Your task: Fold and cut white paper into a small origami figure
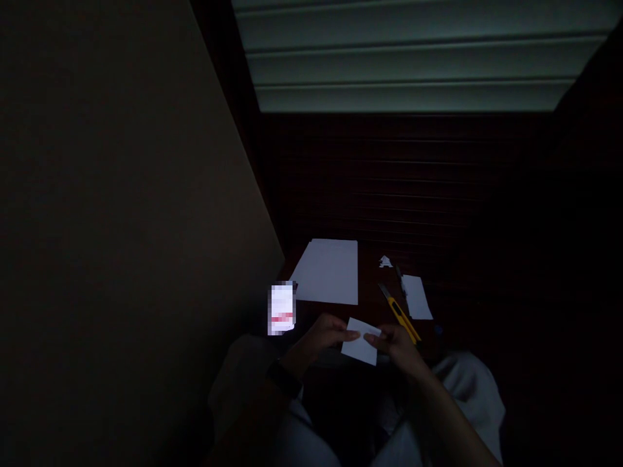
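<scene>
Between my two hands is a small white piece of paper, tilted a little, above my lap at the table's near edge. My left hand pinches its left side with the thumb on top. On the right side, my right hand grips it the same way, the two thumbs nearly meeting in the middle. The fingers under the paper are hidden. Just beyond my right hand lies a yellow utility knife with its blade end pointing away from me.
White paper sheets lie at the back left of the dark table. A smaller white paper stack is at the right, beside a dark pen. Paper scraps sit farther back. A lit, blurred phone screen glows at the left edge.
</scene>
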The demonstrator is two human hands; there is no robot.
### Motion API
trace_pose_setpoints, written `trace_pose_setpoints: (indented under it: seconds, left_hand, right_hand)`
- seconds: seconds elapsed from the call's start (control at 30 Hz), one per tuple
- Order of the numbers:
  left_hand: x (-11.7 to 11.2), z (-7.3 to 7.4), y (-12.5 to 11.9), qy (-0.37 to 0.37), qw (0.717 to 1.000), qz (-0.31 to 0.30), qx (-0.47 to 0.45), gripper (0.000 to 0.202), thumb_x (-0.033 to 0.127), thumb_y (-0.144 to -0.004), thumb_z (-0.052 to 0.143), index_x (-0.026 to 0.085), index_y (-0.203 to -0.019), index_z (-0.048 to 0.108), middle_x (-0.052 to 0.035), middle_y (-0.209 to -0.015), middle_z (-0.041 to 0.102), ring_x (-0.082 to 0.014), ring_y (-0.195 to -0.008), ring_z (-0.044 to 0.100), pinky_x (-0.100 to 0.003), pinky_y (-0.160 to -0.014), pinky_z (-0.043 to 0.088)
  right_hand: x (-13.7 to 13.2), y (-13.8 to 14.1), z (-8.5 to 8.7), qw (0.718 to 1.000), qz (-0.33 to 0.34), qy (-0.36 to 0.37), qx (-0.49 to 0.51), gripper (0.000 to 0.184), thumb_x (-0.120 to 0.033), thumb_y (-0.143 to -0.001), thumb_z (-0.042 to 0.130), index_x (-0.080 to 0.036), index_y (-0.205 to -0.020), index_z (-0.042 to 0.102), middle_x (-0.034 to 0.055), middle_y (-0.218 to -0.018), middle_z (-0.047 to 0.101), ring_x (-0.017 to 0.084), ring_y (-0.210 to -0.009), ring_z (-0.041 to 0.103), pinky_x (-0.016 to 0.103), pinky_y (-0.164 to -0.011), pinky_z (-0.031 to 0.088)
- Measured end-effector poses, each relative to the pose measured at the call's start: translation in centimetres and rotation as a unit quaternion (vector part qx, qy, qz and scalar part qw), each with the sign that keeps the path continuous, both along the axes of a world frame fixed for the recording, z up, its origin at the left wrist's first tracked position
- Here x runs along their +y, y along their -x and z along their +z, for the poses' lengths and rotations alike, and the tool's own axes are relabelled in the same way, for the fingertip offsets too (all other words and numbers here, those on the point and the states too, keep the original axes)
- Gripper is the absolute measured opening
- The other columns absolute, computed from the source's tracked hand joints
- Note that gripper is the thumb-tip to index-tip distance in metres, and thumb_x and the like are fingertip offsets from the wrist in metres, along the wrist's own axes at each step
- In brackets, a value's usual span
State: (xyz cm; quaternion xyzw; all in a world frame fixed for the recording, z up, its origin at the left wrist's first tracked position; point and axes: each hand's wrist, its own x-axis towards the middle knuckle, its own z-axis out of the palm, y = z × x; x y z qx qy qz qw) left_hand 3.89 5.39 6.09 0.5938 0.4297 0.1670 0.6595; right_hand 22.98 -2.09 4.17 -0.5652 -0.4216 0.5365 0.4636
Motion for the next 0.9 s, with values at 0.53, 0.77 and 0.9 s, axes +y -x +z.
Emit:
trace_pose_setpoints:
  seconds: [0.53, 0.77, 0.9]
  left_hand:
    - [-0.2, -1.1, -0.1, -0.048, 0.997, -0.037, 0.04, 0.039, 0.046, -0.055, 0.075, 0.011, -0.05, 0.058, 0.0054, -0.045, 0.041, -0.0067, -0.044, 0.033, -0.023, -0.045, 0.021]
    - [0.1, -1.8, 0.0, -0.035, 0.998, -0.028, 0.041, 0.038, 0.046, -0.054, 0.075, 0.01, -0.053, 0.063, 0.0035, -0.046, 0.049, -0.0079, -0.044, 0.039, -0.022, -0.045, 0.025]
    - [0.1, -1.8, 0.2, -0.035, 0.998, -0.021, 0.055, 0.038, 0.047, -0.054, 0.075, 0.01, -0.054, 0.064, 0.002, -0.048, 0.052, -0.0091, -0.046, 0.043, -0.022, -0.046, 0.028]
  right_hand:
    - [0.7, -0.5, 0.1, 0.995, 0.031, -0.019, -0.094, 0.029, -0.041, -0.069, 0.07, -0.012, -0.064, 0.069, 0.0032, -0.055, 0.063, 0.012, -0.048, 0.049, 0.022, -0.045, 0.035]
    - [0.5, -0.7, 0.1, 0.993, 0.065, -0.016, -0.101, 0.029, -0.041, -0.075, 0.064, -0.013, -0.07, 0.07, 0.0037, -0.061, 0.065, 0.014, -0.053, 0.054, 0.023, -0.049, 0.038]
    - [0.8, -1.1, -0.2, 0.991, 0.116, -0.027, -0.067, 0.031, -0.042, -0.077, 0.061, -0.013, -0.08, 0.072, 0.0051, -0.071, 0.068, 0.016, -0.062, 0.057, 0.025, -0.056, 0.041]
